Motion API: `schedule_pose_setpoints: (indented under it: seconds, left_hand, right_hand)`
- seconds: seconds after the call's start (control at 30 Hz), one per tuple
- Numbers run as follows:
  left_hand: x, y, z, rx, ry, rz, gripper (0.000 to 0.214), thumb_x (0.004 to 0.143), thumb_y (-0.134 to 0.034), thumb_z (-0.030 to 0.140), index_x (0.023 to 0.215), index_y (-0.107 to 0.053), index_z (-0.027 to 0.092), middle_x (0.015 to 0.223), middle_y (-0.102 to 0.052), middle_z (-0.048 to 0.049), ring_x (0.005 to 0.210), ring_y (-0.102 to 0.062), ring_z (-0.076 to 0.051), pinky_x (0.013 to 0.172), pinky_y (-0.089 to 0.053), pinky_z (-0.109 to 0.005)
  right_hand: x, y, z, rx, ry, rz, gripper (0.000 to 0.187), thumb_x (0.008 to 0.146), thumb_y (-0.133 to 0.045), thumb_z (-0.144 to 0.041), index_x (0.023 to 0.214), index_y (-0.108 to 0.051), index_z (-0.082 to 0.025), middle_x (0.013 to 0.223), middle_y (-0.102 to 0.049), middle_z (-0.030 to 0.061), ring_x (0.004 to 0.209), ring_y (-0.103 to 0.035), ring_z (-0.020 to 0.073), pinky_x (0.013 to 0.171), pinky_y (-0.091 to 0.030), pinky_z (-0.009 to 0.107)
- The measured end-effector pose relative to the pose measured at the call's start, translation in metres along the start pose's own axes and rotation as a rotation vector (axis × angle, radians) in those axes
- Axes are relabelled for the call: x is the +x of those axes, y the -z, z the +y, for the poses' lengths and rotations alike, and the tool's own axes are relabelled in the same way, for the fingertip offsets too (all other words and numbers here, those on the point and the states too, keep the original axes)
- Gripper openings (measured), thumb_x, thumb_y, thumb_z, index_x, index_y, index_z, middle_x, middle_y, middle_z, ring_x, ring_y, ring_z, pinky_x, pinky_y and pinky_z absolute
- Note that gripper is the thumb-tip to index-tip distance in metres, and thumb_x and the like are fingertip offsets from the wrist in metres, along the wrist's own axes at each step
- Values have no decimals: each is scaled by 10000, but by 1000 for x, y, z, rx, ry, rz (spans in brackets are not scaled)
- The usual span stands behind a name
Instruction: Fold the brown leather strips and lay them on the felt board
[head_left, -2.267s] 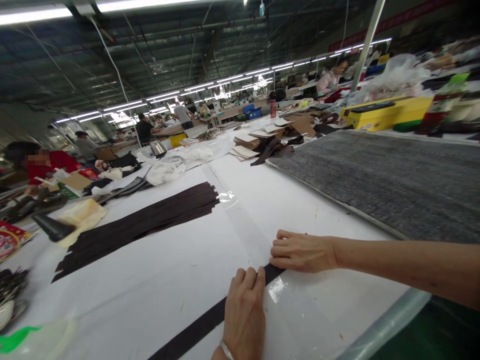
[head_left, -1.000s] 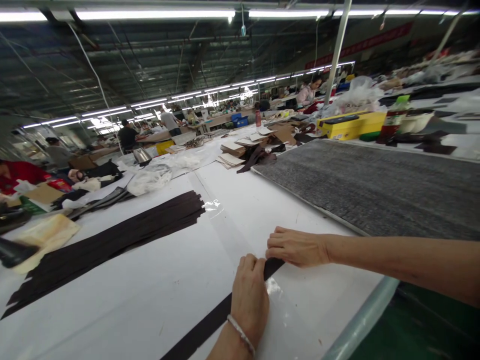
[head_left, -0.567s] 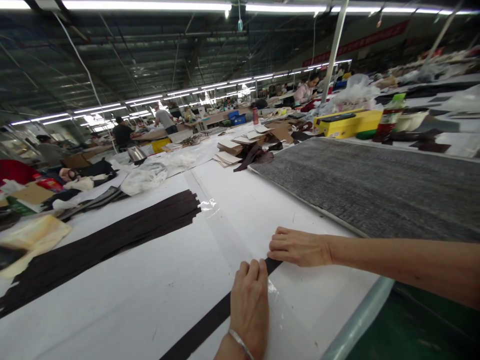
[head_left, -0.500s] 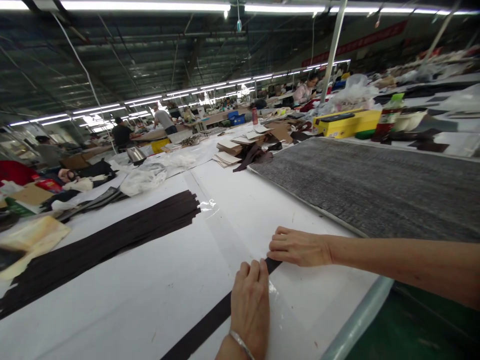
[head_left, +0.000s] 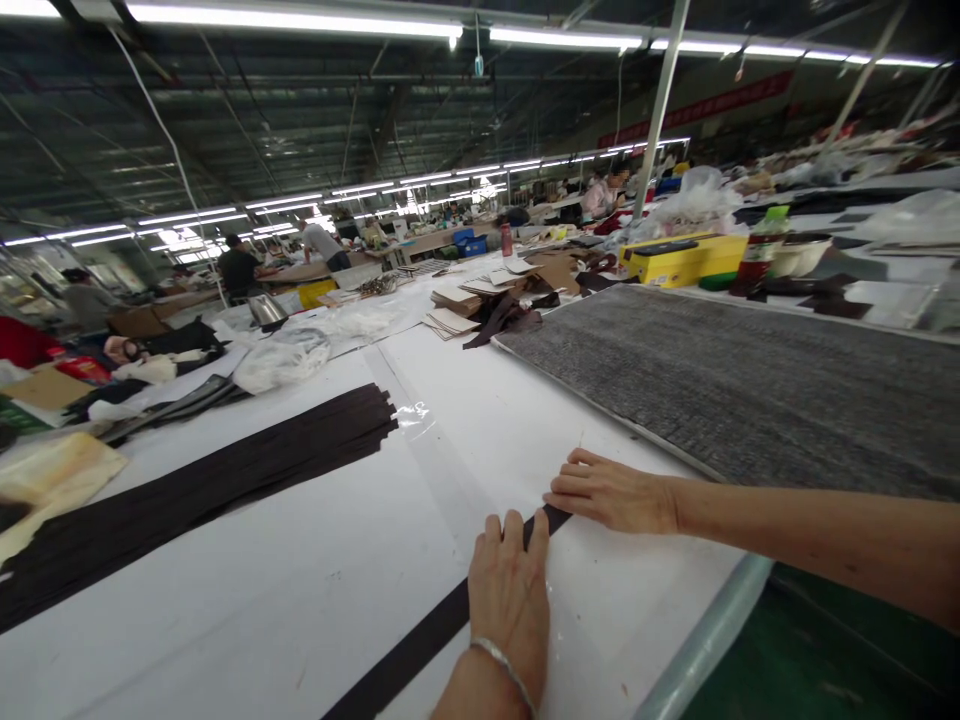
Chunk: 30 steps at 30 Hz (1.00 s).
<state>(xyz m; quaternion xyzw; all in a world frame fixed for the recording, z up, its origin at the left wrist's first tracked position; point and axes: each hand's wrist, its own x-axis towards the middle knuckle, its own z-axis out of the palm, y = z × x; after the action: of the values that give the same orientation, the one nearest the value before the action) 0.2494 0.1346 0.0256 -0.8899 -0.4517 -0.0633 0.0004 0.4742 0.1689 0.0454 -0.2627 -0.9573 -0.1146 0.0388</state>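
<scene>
A long dark strip lies slantwise on the white table, near its front edge. My left hand rests flat on the strip, fingers together and stretched out, a thin bracelet on the wrist. My right hand lies flat at the strip's far end, fingers extended and pressing it where a band of clear tape crosses the table. Neither hand grips anything. A wide batch of similar dark strips lies side by side further left.
A grey textured mat covers the table to the right. Behind stand a yellow box, stacked cardboard pieces, plastic bags and a green-capped bottle. Other people work at distant tables. The table's rounded edge runs at lower right.
Both hands stay pressed on the strip's end; the left hand's fingers have flattened and slid slightly forward. The view has shifted a little, mostly from my head moving.
</scene>
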Motion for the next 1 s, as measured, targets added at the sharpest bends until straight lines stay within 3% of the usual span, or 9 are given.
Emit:
schedule_pose_setpoints:
  seconds: [0.23, 0.43, 0.5, 0.6, 0.67, 0.77, 0.87, 1.0]
  left_hand:
    - [-2, -6, 4, 25, -6, 70, 532, 858, -492, 47, 1352, -493, 247, 1070, -578, -104, 955, -529, -280, 773, -474, -409]
    - [-5, -13, 7, 0, 1, 157, 538, 852, -468, 24, 1354, -480, 219, 1079, -581, -99, 1005, -521, -297, 806, -471, -420]
    - [-5, -11, 8, -61, 34, 138, 527, 851, -444, 4, 1349, -476, 172, 1087, -585, -112, 1013, -524, -297, 827, -470, -430]
    - [-8, -3, 5, -160, 93, 100, 464, 836, -407, -38, 1254, -539, 115, 1075, -593, -120, 1005, -535, -287, 852, -472, -431]
    - [-15, 3, -3, -200, 121, 96, 421, 820, -387, -73, 1115, -605, 134, 1036, -598, -90, 971, -551, -243, 855, -479, -374]
    - [-30, 12, -18, -315, 172, 150, 367, 829, -384, -77, 959, -625, 167, 1032, -580, -58, 959, -551, -183, 861, -470, -286]
    - [-43, 15, -29, -353, 226, 177, 331, 849, -398, -46, 951, -631, 167, 1014, -577, -63, 969, -536, -208, 885, -456, -341]
    - [-52, 9, -30, -242, 195, 126, 368, 843, -421, -44, 1054, -641, 161, 1005, -600, -60, 958, -540, -234, 882, -463, -383]
  right_hand:
    - [-17, 1, -5, 138, -127, 8, 402, 954, -320, -106, 1324, -476, -121, 1113, -599, 128, 999, -546, 218, 924, -329, 422]
    - [-15, 5, -14, 182, -478, 136, 501, 824, -320, 33, 1216, -566, -159, 1078, -604, 108, 958, -568, 200, 866, -371, 380]
    - [-10, 8, -21, 177, -462, 142, 534, 839, -314, 33, 1285, -521, -174, 1085, -598, 106, 965, -559, 200, 867, -373, 377]
    - [-7, 10, -28, 168, -353, 53, 547, 823, -376, 12, 1316, -499, -190, 1110, -584, 109, 966, -547, 218, 865, -376, 390]
    - [-10, 9, -29, 151, -369, 24, 540, 792, -388, 31, 1262, -541, -187, 1093, -584, 107, 944, -550, 218, 851, -382, 384]
    - [-10, 7, -29, 85, -452, 83, 577, 763, -344, 85, 1237, -550, -170, 1081, -585, 110, 958, -543, 223, 864, -374, 392]
    - [6, 10, -44, 76, -419, 138, 617, 765, -331, 96, 1300, -498, -161, 1112, -576, 119, 989, -522, 234, 876, -364, 406]
    - [37, 12, -76, 207, -282, 61, 615, 751, -395, 64, 1318, -476, -160, 1110, -578, 106, 972, -512, 228, 864, -369, 392]
